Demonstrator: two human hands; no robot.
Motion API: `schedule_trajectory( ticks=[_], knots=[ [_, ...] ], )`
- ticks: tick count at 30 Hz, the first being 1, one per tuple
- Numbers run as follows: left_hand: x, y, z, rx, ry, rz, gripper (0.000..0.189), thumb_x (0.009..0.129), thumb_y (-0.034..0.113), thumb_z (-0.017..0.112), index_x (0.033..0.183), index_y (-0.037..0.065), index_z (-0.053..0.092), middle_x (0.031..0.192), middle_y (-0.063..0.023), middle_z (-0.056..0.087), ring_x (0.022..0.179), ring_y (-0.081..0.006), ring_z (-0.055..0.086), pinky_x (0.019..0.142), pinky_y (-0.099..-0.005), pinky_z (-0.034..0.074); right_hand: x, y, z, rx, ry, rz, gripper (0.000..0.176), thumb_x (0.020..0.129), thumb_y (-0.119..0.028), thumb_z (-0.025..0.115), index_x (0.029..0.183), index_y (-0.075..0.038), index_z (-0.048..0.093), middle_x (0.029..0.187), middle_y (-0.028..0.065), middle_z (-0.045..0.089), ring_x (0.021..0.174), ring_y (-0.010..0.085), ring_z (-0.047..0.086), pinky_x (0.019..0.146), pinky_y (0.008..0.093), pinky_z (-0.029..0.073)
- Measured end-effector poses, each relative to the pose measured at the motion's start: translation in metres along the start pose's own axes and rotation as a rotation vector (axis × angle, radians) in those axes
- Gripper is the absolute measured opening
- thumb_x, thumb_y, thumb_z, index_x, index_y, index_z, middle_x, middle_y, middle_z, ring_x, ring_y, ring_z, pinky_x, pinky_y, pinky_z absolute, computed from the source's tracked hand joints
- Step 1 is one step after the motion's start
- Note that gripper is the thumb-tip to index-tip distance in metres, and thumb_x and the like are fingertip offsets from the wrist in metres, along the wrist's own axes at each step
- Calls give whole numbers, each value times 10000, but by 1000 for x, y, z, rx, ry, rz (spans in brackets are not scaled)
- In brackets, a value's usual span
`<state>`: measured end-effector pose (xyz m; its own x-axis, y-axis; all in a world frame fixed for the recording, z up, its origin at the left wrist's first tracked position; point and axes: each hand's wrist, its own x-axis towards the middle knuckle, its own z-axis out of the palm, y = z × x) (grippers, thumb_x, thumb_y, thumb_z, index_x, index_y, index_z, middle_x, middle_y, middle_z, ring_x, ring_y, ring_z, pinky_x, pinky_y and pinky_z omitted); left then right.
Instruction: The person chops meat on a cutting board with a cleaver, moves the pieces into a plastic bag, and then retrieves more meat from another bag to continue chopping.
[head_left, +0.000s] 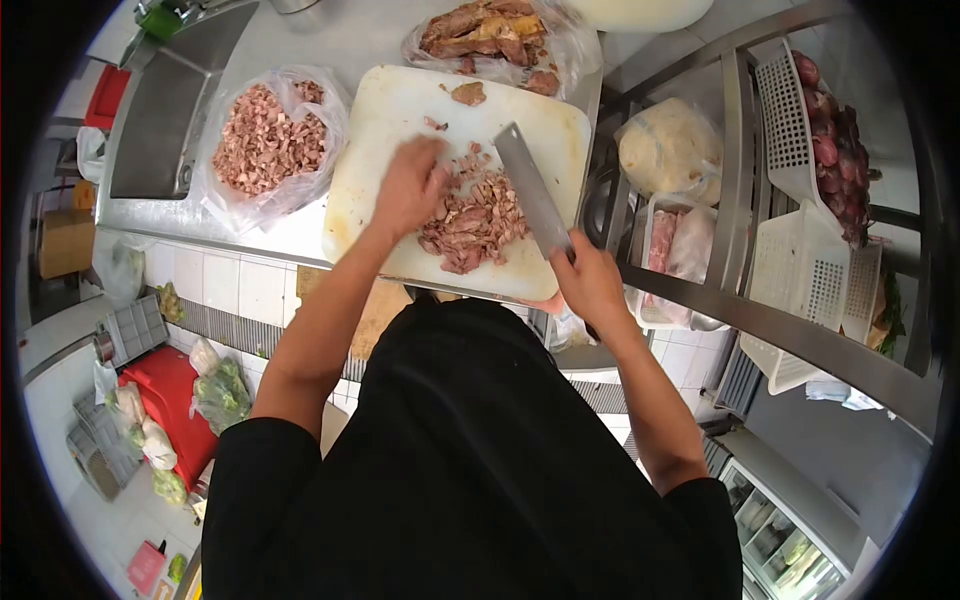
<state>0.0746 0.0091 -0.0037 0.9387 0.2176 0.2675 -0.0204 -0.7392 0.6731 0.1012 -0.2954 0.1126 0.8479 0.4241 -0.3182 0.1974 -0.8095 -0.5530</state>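
Note:
A wide-bladed cleaver [534,190] is in my right hand [590,278], its fingers closed around the handle. The blade slants up and left over the white cutting board [375,110], along the right side of a pile of chopped cooked meat [470,235]. At the pile's upper left is my left hand [412,185], low over the board, with its fingertips blurred. Small cut bits lie between the hand and the blade. Farther up the board rests a larger meat piece [467,94].
Left of the board, an open plastic bag [268,140] holds diced meat, beside a metal sink [165,140]. Behind the board lies another bag with big meat chunks [485,35]. A metal rack [745,150] with white baskets [800,265] stands close on the right.

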Motion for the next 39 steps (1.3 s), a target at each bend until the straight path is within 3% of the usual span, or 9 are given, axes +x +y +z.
schedule_trajectory(
  ticks=[3,7,11,16,18,25,30,37,39],
  knots=[
    [-41,21,9,-30,-133,116,366,965,212,618,1263,2,655,1328,-210,634,1305,-406,537,1124,-510,427,-23,-11,-8,-4,-70,60,270,996,-291,598,1026,-23,597,753,244,686,765,474,683,715,580,504],
    [-44,54,7,-12,75,89,287,872,138,653,1134,22,660,1123,-185,655,1153,-383,593,1028,-484,475,-42,-17,-3,-57,-142,-8,240,1002,-273,590,1061,-41,580,742,248,689,728,487,680,696,590,525],
    [-45,45,21,43,25,150,243,820,108,670,1052,37,643,1040,-165,631,1078,-366,599,964,-478,486,-37,-28,10,-192,-206,-54,216,1008,-204,551,1071,1,569,765,263,698,741,492,691,717,602,542],
    [-47,43,26,60,-5,93,214,817,100,675,1017,42,626,1037,-145,601,1036,-363,581,926,-468,488,48,-47,72,-216,-71,-148,208,984,-152,543,1065,38,565,774,284,696,769,490,704,736,585,564],
    [-48,47,25,48,39,114,215,813,92,677,1013,38,621,1036,-150,605,1027,-370,586,909,-470,490,67,-58,68,-164,-44,-263,209,980,-140,537,1081,41,569,785,287,699,785,488,708,739,578,568],
    [-47,47,23,13,74,108,217,795,78,696,992,38,612,1028,-158,610,997,-379,593,883,-467,497,-8,-47,8,-226,-282,-132,224,990,-148,516,1112,31,572,789,291,700,811,489,711,748,586,564],
    [-44,43,24,46,50,101,194,798,76,694,971,38,615,1007,-150,615,979,-375,598,887,-466,496,57,-55,73,-159,-116,-132,289,1001,-214,515,1155,14,602,845,293,715,813,484,712,754,594,561],
    [-34,51,11,-159,26,-76,167,831,97,696,993,58,674,1053,-122,648,1038,-355,610,922,-476,491,30,-41,18,77,57,0,336,1003,-291,547,1126,16,609,830,293,700,832,489,697,776,589,526],
    [-13,54,0,-53,-49,8,177,831,101,688,1004,65,681,1073,-121,656,1041,-357,617,921,-468,499,21,-16,15,117,65,45,353,996,-299,559,1122,27,608,832,298,696,831,495,691,776,583,518]
  ],
)
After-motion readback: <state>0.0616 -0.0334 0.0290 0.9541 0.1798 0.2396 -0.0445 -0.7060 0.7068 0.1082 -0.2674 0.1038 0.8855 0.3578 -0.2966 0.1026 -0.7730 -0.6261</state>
